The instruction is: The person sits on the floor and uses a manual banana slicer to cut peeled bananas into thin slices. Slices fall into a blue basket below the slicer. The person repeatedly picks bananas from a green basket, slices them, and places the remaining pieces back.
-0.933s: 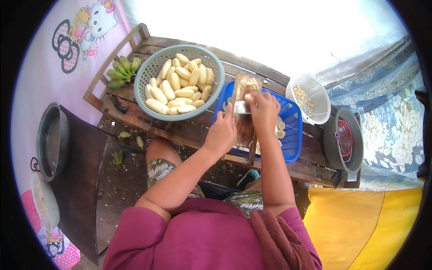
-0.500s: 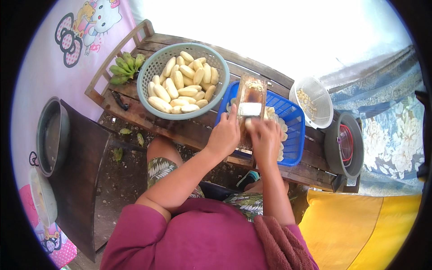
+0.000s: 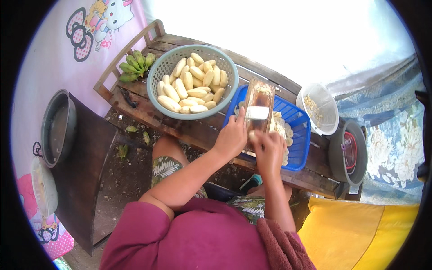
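A: Where is the slicer put?
B: The wooden slicer [image 3: 259, 99] is laid over the left part of the blue basket [image 3: 300, 137], on the tabletop [image 3: 146, 113].
A: Which way is it pointed?
B: Its long side is pointed away from the body, with the far end tipped a bit to the right. A white plate [image 3: 258, 112] is set across its middle.
A: How is it held?
B: Its left edge is gripped by the left hand [image 3: 231, 135]. A piece of banana [image 3: 252, 134] is pinched in the fingers of the right hand [image 3: 271, 150], by the near end; that hand is blurred.
A: What can be counted?
B: One slicer and one held piece. Cut slices [image 3: 288, 130] are piled up, too many to be counted. Over twenty peeled bananas [image 3: 196, 92] are heaped in one grey-green basket [image 3: 154, 90]. One green bunch [image 3: 133, 66] is seen left of it. One white strainer [image 3: 332, 118] and one grey pot [image 3: 335, 155] are placed to the right.
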### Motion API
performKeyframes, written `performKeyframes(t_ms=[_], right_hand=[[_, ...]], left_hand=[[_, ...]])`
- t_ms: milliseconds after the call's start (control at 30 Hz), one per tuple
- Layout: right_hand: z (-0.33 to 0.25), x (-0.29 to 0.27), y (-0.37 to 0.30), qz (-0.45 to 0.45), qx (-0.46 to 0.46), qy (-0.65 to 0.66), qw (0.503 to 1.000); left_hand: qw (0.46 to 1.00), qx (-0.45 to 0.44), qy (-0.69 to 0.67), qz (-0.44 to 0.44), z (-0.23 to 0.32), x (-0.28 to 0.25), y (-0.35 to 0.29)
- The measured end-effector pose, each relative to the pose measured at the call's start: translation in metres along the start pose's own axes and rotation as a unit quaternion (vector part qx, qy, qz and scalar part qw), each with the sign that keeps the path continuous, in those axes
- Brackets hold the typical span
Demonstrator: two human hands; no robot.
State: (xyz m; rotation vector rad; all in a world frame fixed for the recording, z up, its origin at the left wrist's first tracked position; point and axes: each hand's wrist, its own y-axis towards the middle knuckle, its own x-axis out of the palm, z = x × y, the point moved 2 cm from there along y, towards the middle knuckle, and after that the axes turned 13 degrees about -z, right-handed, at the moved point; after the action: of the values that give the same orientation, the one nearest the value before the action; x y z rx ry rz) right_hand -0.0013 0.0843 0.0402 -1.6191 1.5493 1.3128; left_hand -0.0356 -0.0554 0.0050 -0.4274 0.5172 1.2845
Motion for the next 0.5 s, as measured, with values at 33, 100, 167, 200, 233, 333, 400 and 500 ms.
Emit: performKeyframes(t_ms=[33,100,167,200,233,333,400,500], right_hand=[[0.005,0.003,0.020,0.033,-0.012,-0.003,0.999],[0.022,0.007,0.075,0.061,-0.014,-0.033,0.998],[0.034,0.010,0.107,0.077,-0.010,-0.013,0.997],[0.037,0.010,0.119,0.084,-0.011,-0.016,0.996],[0.036,0.009,0.120,0.093,-0.018,-0.022,0.995],[0.022,0.001,0.068,0.042,-0.011,-0.013,0.999],[0.007,-0.001,0.020,-0.016,0.041,-0.023,0.999],[-0.001,-0.001,-0.008,-0.039,0.019,0.006,0.999]], left_hand=[[1.000,-0.002,0.005,0.000,0.000,-0.001,0.001],[1.000,-0.001,0.013,-0.001,0.003,-0.001,0.002],[1.000,-0.007,0.017,-0.002,0.004,-0.003,0.003],[1.000,-0.003,0.023,-0.002,0.005,-0.005,0.003],[1.000,-0.005,0.022,-0.001,0.005,-0.005,0.003],[1.000,0.004,0.014,0.007,0.004,-0.005,0.002],[1.000,0.008,0.006,0.007,0.002,-0.002,0.002],[1.000,0.010,0.003,0.012,0.000,-0.001,0.002]])
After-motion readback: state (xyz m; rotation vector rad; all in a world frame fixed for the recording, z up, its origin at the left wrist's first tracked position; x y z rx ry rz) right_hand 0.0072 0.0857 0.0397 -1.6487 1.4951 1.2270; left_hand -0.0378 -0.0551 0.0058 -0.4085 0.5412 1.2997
